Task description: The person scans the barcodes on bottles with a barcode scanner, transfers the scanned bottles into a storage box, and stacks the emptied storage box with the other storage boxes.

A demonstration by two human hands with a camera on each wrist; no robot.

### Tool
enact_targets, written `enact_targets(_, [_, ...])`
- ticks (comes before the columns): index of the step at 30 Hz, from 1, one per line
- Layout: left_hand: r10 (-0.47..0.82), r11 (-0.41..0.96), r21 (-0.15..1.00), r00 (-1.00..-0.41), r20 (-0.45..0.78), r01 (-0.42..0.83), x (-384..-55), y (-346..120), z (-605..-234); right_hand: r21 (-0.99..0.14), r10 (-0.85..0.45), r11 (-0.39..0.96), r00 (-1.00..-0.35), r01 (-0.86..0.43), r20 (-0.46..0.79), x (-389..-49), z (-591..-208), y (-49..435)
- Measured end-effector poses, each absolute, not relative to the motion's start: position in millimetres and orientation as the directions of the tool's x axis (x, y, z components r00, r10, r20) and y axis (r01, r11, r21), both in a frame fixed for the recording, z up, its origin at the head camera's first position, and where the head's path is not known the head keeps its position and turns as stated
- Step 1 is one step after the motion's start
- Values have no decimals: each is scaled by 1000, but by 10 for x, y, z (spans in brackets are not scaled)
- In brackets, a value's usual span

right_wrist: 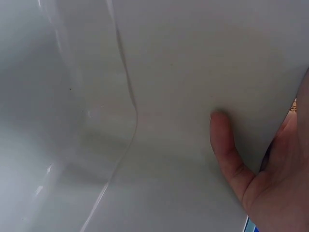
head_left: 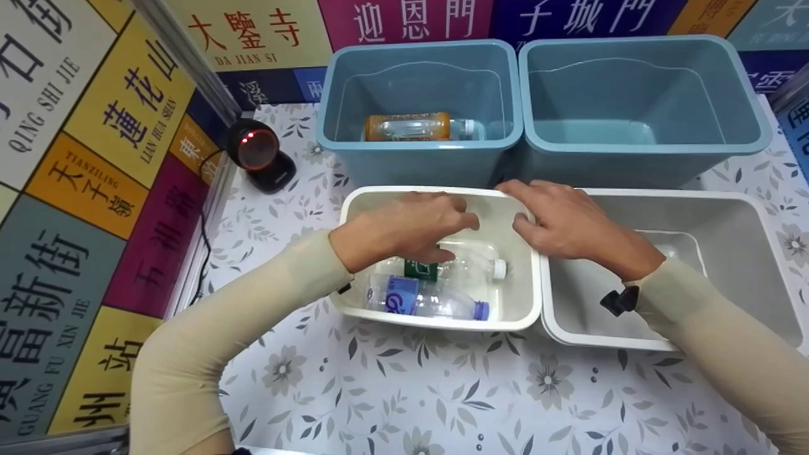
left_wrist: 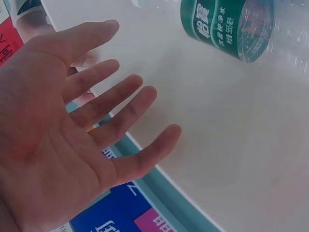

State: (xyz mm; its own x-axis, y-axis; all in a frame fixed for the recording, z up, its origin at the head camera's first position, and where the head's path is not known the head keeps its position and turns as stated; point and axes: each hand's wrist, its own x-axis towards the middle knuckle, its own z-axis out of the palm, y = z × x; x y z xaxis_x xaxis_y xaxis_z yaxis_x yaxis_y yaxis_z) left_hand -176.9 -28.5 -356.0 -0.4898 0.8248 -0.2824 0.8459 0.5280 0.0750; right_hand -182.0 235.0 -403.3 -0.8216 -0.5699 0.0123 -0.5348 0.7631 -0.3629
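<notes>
Over the left white bin (head_left: 442, 322), my left hand (head_left: 411, 224) hangs with its fingers spread and nothing in them. In the left wrist view the palm of the left hand (left_wrist: 72, 121) shows, apart from a bottle with a green label (left_wrist: 217, 24). That clear bottle (head_left: 464, 268) lies on its side in the bin, beside a clear bottle with a blue-purple label and cap (head_left: 436, 303). My right hand (head_left: 562, 218) grips this bin's far right corner. The thumb of the right hand (right_wrist: 256, 179) lies against the inside wall, the other fingers beyond the rim.
A second white bin (head_left: 679, 197) stands close on the right. Behind are two blue bins; the left blue bin (head_left: 417, 146) holds an orange-labelled bottle (head_left: 407, 127), beside the right blue bin (head_left: 644, 150). A black scanner-like device (head_left: 259, 155) with red lights stands at the left wall.
</notes>
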Motion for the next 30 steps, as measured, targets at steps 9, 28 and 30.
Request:
enact_targets(9, [803,531,37,-488,-342,847,-1799,-186,-3714,-370,-573,757,-819,-539,20,-1830,-4032,2344])
enact_targets(28, [770,541,57,-467,-434,839,-1819,-95,-3901,-376,-578,746,-815,-550,44,-1823,-4048,2355])
enact_targets(30, [767,546,70,-464,-443,835,-1824,-94,-3913,-377,-580,745,-814,-551,43,-1822,-4048,2353])
